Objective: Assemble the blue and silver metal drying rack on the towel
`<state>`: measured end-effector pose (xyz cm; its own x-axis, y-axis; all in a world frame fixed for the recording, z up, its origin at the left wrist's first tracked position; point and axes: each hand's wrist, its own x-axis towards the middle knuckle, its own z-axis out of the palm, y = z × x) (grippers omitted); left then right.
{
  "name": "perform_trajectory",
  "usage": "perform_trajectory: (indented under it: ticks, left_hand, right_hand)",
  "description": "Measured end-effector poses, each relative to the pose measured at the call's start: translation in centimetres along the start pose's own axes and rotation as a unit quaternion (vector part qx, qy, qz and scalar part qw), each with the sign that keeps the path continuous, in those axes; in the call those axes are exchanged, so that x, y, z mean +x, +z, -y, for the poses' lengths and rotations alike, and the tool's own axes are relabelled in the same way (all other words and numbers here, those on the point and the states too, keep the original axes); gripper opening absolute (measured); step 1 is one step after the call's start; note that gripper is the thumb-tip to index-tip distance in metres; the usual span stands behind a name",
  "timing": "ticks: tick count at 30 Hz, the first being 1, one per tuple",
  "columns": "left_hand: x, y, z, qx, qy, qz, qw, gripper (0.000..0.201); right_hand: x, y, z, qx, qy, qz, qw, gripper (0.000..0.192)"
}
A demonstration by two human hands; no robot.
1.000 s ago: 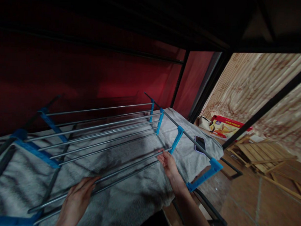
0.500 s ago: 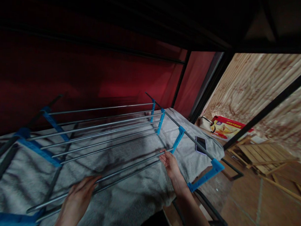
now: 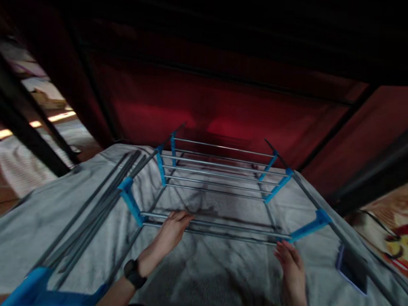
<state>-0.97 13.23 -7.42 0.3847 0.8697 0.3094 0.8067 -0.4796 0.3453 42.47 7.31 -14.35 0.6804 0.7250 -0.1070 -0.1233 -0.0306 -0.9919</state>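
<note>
Rack [image 3: 219, 185] lies flat on grey blanket [image 3: 200, 273]. Left hand [image 3: 169, 234] curled over rack's near rods, gripping; right hand [image 3: 292, 267] at near-right corner, fingers look open, blur, can't tell for sure. Keep both grips level w/ rods, lift evenly, mind phone [image 3: 352, 269] right of rack.

No readable text anywhere, red and yellow box [image 3: 399, 247] at far right too blurred to read, phone [image 3: 352, 272] screen dark
</note>
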Motion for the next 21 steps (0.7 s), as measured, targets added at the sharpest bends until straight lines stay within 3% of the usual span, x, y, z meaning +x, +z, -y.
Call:
perform_trajectory:
  ticks: [3,7,12,16,21]
  left_hand:
    - [0.0,-0.5,-0.8,0.007,-0.006,0.009,1.0,0.044]
    - [-0.1,-1.2,-1.6,0.022,-0.019,0.034,0.999,0.048]
    - [-0.6,-1.4,-2.0,0.02,-0.028,0.055,0.998,0.053]
    - [-0.8,-1.3,-2.0,0.018,-0.037,0.069,0.997,0.052]
    - [-0.9,-1.4,-2.0,0.001,-0.042,0.063,0.997,0.054]
  right_hand:
    - [1.7,-2.6,-0.8,-0.143,-0.08,-0.078,0.983,0.063]
    - [3.9,-4.0,-0.6,-0.259,-0.075,-0.053,0.962,0.075]
    - [5.1,-2.7,-0.9,-0.256,-0.043,0.023,0.965,0.063]
    - [5.0,-1.5,-1.0,-0.286,0.0,0.002,0.958,0.055]
    - [3.9,-0.3,0.2,-0.252,-0.004,-0.02,0.968,0.047]
